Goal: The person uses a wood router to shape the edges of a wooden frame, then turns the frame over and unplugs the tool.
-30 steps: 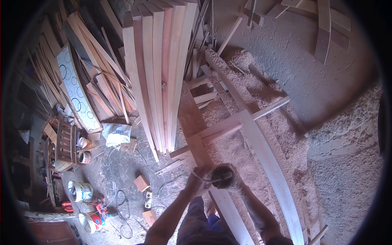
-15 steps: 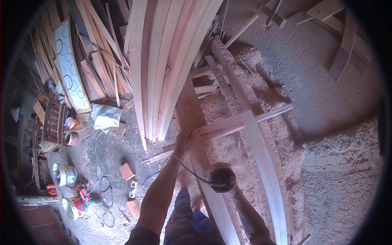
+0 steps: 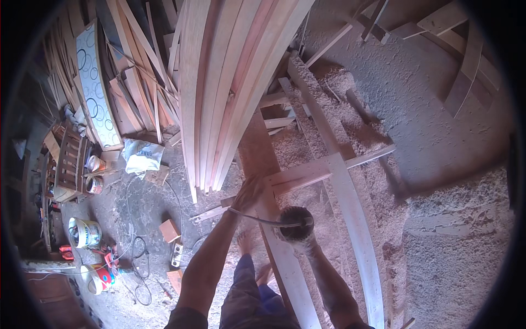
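Observation:
A pale wooden frame point(image 3: 293, 268) made of long curved boards and a crosspiece point(image 3: 301, 178) lies in front of me. My left hand point(image 3: 252, 192) grips the near board beside its joint with the crosspiece; its fingers are partly hidden. Over that board, my right hand point(image 3: 307, 241) holds a corded power tool point(image 3: 296, 223) with a dark, round, ribbed top. What lies under the tool is hidden. The tool's cord point(image 3: 252, 217) runs across to my left wrist.
Long planks point(image 3: 224, 82) are stacked beyond my left hand. Wood shavings point(image 3: 372, 214) cover the ground around the frame. Buckets point(image 3: 86, 233), a power strip point(image 3: 176, 254), wood blocks point(image 3: 170, 231) and loose cables lie at the left. A slatted wooden piece point(image 3: 68, 164) stands farther off.
My right hand has shifted the power tool slightly away from me along the board. My left hand stays by the joint, and the cord now lies flatter. The view has shifted slightly.

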`<action>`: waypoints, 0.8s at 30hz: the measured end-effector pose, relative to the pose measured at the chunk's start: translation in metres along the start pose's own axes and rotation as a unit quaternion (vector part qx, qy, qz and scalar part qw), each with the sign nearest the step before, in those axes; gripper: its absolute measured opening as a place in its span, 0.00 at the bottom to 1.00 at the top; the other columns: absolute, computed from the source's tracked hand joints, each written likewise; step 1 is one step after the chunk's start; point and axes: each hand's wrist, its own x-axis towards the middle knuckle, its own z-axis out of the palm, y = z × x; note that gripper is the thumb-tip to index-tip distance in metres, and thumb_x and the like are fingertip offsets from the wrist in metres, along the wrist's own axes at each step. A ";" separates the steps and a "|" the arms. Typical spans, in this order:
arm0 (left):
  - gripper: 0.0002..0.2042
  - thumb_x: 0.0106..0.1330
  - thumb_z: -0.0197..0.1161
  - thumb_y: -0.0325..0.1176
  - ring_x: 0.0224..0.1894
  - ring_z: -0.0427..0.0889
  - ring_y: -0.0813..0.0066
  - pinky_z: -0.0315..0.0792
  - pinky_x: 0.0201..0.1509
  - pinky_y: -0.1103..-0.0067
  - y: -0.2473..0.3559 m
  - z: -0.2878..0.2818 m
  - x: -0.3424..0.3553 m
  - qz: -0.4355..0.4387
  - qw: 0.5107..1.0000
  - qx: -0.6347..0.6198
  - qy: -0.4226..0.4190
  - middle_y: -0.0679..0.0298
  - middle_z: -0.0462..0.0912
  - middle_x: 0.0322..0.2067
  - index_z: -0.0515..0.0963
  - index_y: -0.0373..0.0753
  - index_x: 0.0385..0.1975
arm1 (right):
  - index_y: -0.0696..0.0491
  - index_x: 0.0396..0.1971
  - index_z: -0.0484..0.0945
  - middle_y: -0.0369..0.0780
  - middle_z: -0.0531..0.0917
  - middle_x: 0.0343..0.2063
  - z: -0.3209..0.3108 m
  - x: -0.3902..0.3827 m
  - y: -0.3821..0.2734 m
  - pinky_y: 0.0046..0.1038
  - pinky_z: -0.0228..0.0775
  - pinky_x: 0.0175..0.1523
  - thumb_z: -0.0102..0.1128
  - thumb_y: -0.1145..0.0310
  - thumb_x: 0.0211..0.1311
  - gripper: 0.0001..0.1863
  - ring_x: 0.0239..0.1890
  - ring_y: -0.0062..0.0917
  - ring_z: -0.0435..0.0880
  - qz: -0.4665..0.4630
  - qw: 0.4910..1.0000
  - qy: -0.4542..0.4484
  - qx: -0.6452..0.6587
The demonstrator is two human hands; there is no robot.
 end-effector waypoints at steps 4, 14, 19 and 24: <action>0.44 0.71 0.66 0.51 0.84 0.45 0.42 0.48 0.86 0.57 -0.003 -0.018 -0.003 0.028 0.996 0.043 -0.073 0.37 0.52 0.79 0.55 0.32 0.79 | 0.48 0.59 0.77 0.39 0.82 0.57 0.013 0.017 0.004 0.37 0.75 0.68 0.83 0.62 0.43 0.38 0.60 0.31 0.82 0.024 1.000 -0.011 0.017; 0.70 0.50 0.82 0.61 0.84 0.31 0.41 0.41 0.87 0.54 -0.002 -0.029 -0.002 0.050 0.971 0.157 -0.175 0.37 0.35 0.81 0.39 0.33 0.82 | 0.46 0.67 0.69 0.38 0.78 0.63 0.004 0.050 0.015 0.37 0.80 0.67 0.77 0.74 0.55 0.39 0.63 0.29 0.79 -0.083 0.985 -0.064 -0.140; 0.72 0.48 0.83 0.62 0.84 0.30 0.39 0.41 0.87 0.53 -0.018 -0.036 -0.001 0.113 0.958 0.171 -0.199 0.38 0.34 0.82 0.38 0.35 0.82 | 0.50 0.63 0.74 0.39 0.83 0.56 0.038 0.049 -0.029 0.36 0.73 0.67 0.87 0.62 0.37 0.47 0.57 0.31 0.83 -0.087 0.983 -0.035 -0.156; 0.62 0.41 0.88 0.54 0.80 0.43 0.31 0.43 0.86 0.46 0.034 -0.041 -0.012 0.164 0.939 0.243 -0.181 0.43 0.52 0.75 0.56 0.43 0.77 | 0.51 0.62 0.75 0.39 0.84 0.56 0.038 0.055 -0.043 0.34 0.74 0.66 0.86 0.58 0.41 0.45 0.58 0.31 0.83 -0.163 0.928 -0.005 -0.336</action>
